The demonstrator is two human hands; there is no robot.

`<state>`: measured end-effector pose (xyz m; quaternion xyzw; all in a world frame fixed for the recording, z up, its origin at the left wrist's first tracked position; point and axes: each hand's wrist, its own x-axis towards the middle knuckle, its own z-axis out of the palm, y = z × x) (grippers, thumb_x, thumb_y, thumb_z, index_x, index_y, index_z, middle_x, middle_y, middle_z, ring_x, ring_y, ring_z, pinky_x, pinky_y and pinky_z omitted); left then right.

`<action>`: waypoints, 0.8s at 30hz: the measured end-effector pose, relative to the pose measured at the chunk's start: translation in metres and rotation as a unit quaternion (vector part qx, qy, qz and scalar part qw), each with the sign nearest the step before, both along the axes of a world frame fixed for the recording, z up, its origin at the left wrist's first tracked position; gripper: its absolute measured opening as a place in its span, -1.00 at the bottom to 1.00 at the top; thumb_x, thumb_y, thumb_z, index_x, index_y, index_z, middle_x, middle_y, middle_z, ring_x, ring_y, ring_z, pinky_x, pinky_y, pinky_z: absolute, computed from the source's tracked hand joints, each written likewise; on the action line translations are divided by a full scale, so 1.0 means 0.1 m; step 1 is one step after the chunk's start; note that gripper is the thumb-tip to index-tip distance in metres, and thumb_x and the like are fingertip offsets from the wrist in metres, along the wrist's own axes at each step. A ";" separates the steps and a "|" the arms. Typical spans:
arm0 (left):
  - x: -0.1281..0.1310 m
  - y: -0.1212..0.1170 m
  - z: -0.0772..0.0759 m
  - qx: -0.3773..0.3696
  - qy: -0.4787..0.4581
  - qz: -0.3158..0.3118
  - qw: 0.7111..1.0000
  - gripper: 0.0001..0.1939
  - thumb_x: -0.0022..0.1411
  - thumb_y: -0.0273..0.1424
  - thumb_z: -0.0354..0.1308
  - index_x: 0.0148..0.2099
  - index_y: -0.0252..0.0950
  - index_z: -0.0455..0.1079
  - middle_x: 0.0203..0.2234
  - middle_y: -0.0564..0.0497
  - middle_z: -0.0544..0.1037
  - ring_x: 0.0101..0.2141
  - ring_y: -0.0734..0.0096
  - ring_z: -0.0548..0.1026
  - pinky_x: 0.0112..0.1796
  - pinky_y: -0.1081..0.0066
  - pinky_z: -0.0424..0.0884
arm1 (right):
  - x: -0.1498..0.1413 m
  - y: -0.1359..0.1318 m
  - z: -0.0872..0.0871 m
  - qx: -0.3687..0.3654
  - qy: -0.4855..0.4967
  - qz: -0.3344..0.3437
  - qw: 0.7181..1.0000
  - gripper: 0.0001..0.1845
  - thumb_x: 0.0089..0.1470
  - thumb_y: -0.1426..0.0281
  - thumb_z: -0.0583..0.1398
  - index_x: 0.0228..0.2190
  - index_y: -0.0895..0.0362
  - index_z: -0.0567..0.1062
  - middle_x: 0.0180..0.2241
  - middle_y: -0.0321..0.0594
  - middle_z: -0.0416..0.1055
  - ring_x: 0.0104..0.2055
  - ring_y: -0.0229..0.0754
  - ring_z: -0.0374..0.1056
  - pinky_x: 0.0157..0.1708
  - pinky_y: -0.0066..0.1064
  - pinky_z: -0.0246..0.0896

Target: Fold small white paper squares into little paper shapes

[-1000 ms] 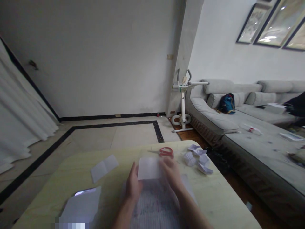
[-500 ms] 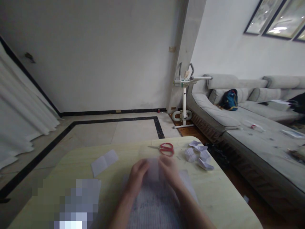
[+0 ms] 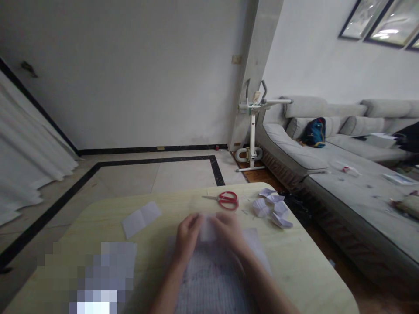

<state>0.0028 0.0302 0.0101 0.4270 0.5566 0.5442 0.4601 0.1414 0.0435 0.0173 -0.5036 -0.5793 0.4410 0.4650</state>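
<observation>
My left hand (image 3: 187, 235) and my right hand (image 3: 229, 230) meet over the middle of a pale yellow table (image 3: 301, 266). Both pinch a small white piece of paper (image 3: 207, 227) between them, fingers curled on its edges. Under my forearms lies a larger printed sheet (image 3: 212, 279). Red-handled scissors (image 3: 225, 199) lie just beyond my right hand.
Several folded white paper shapes (image 3: 271, 208) sit right of the scissors. A creased white sheet (image 3: 140, 218) lies to the left, and a blurred-out patch (image 3: 98, 279) covers the near left. A grey sofa (image 3: 343, 174) and an exercise machine (image 3: 252, 131) stand to the right.
The paper stood wide and upright between my hands a second ago. It is now narrower and lower, with my hands drawn close together on it. The view has tilted slightly.
</observation>
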 end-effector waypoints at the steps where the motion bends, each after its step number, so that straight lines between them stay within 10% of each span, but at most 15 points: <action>1: 0.00 0.00 0.00 0.008 0.010 0.005 1.000 -0.72 0.02 -0.20 0.21 -0.39 -0.35 0.50 -0.51 0.02 0.54 -0.45 0.36 0.45 -0.42 0.50 0.34 | 0.00 0.00 0.01 -0.003 -0.004 0.002 1.000 -0.66 -0.05 0.27 0.19 -0.73 0.13 0.33 -0.69 -0.36 0.16 -0.60 -0.30 0.05 -0.63 -0.49 -0.07; 24: -0.02 0.01 -0.02 -0.015 0.029 0.006 0.999 -0.75 -0.02 -0.24 0.25 -0.42 -0.35 0.52 -0.57 0.06 0.51 -0.50 0.42 0.40 -0.48 0.52 0.28 | 0.02 0.00 0.05 -0.064 0.053 0.036 0.996 -0.70 -0.06 0.24 0.22 -0.68 0.14 0.43 -0.68 -0.32 0.26 -0.60 -0.30 0.10 -0.65 -0.52 -0.02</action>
